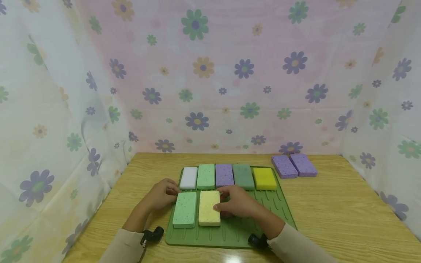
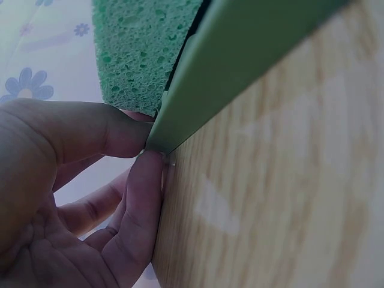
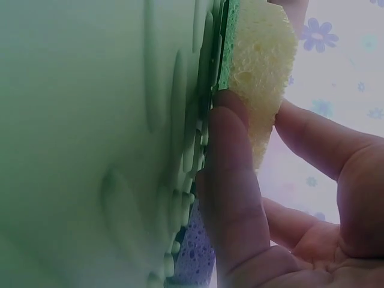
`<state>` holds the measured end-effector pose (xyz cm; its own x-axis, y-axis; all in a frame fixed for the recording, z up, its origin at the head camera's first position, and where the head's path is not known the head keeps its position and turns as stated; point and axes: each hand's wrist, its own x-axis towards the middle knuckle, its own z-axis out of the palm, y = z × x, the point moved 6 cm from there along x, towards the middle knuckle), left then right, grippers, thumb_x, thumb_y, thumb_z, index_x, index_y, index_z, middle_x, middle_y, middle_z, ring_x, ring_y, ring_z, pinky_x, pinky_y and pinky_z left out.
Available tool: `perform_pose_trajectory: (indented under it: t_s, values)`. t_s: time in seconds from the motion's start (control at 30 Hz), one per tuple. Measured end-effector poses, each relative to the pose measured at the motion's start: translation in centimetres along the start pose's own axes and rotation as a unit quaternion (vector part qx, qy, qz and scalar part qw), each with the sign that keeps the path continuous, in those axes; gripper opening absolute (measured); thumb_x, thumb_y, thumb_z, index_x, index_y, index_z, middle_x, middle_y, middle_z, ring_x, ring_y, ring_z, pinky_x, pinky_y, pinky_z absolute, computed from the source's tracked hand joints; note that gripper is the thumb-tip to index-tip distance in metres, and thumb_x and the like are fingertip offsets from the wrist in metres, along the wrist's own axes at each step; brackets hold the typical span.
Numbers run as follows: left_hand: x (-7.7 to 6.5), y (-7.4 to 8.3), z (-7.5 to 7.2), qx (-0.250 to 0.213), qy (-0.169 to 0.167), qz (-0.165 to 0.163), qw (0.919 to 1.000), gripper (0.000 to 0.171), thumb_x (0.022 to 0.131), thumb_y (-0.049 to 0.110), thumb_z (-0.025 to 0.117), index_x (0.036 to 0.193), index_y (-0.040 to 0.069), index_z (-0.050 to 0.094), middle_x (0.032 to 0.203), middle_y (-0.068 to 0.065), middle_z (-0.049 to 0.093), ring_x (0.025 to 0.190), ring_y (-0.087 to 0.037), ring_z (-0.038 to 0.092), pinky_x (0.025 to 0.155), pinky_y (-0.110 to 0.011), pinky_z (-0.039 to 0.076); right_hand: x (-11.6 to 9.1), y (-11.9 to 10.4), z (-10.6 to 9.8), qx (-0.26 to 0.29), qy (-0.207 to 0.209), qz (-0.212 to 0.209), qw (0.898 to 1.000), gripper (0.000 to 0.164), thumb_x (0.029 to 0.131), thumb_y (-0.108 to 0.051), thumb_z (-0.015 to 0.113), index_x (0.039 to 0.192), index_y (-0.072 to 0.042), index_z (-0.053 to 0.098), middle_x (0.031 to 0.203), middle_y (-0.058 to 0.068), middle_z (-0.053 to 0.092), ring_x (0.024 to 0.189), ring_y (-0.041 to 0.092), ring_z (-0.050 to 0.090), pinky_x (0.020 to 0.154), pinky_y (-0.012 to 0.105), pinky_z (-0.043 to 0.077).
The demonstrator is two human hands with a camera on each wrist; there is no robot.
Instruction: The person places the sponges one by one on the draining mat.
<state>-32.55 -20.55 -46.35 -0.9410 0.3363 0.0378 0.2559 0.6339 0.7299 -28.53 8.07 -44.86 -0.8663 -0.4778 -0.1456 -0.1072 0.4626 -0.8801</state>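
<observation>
My right hand (image 1: pixel 238 201) grips a pale yellow sponge (image 1: pixel 207 210) by its right side, thumb on one face and fingers around the edge. The sponge is at the front of the green ridged mat (image 1: pixel 210 236), beside a light green sponge (image 1: pixel 185 212). In the right wrist view, the yellow sponge (image 3: pixel 261 60) shows between thumb and fingers. My left hand (image 1: pixel 162 193) is at the mat's left edge. The left wrist view has its thumb and a finger pinching the mat rim (image 2: pixel 198 84), just below the light green sponge (image 2: pixel 138 54).
Along the mat's back lie a white sponge (image 1: pixel 189 178), a light green sponge (image 1: pixel 206 176), a purple sponge (image 1: pixel 224 174), a grey-green sponge (image 1: pixel 243 176) and a bright yellow sponge (image 1: pixel 264 178). Two purple sponges (image 1: pixel 284 167) lie on the wooden table (image 1: pixel 338 212). A flowered cloth (image 1: pixel 223 98) hangs behind.
</observation>
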Motion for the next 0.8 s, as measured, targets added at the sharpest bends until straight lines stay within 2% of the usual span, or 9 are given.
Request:
perform_pose_trajectory:
  t_s: [0.4, 0.8]
  values:
    - [-0.08, -0.01, -0.03, -0.002, -0.003, 0.003, 1.0000, 0.016, 0.090, -0.001, 0.071, 0.100, 0.009, 0.077, 0.131, -0.014, 0.058, 0.113, -0.035, 0.067, 0.091, -0.045, 0.059, 0.41, -0.04, 0.57, -0.012, -0.004, 0.017, 1.000, 0.074, 0.089, -0.026, 0.083, 0.151, -0.002, 0.050, 0.126, 0.018, 0.063, 0.071, 0.022, 0.072, 0.065, 0.036, 0.061]
    - [-0.20, 0.22, -0.08, -0.001, -0.003, 0.004, 1.0000, 0.018, 0.089, -0.002, 0.069, 0.101, 0.009, 0.077, 0.131, -0.015, 0.058, 0.113, -0.035, 0.067, 0.091, -0.046, 0.059, 0.39, -0.03, 0.60, -0.032, -0.009, 0.015, 0.999, 0.074, 0.090, -0.028, 0.083, 0.151, -0.002, 0.050, 0.128, 0.018, 0.063, 0.071, 0.021, 0.072, 0.068, 0.036, 0.059]
